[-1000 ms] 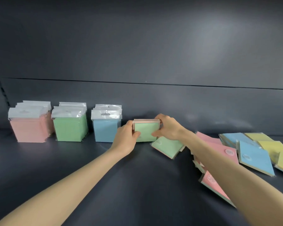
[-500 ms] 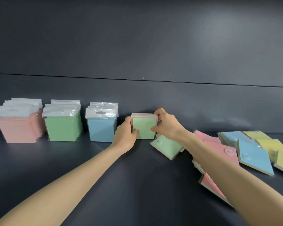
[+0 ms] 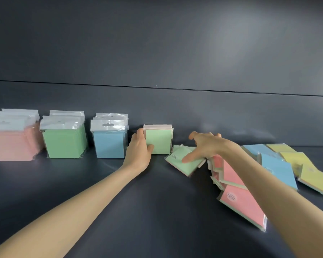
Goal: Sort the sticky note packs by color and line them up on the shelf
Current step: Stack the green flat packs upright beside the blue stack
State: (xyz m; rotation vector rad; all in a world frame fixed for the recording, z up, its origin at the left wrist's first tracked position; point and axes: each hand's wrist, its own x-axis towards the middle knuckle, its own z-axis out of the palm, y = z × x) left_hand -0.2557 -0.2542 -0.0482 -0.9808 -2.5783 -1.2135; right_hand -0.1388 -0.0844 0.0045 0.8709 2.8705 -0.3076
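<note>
Upright rows of packs stand along the shelf's back: pink packs (image 3: 9,144), green packs (image 3: 63,140), blue packs (image 3: 109,142). Right of them stands a small upright stack with a green front (image 3: 158,140). My left hand (image 3: 139,149) holds that stack at its left edge, thumb on the front. My right hand (image 3: 203,146) hovers with fingers spread over a green pack lying flat (image 3: 185,161), its thumb near the pack's face. Loose pink packs (image 3: 239,200), blue packs (image 3: 276,168) and yellow packs (image 3: 313,175) lie tilted at the right.
The dark shelf floor (image 3: 157,211) stretches toward me, and the dark back wall (image 3: 175,112) stands right behind the rows. The loose pile crowds the right side under my right forearm.
My right hand has let go of the upright green-fronted stack and moved right and down over the flat green pack. My left hand stays on the stack.
</note>
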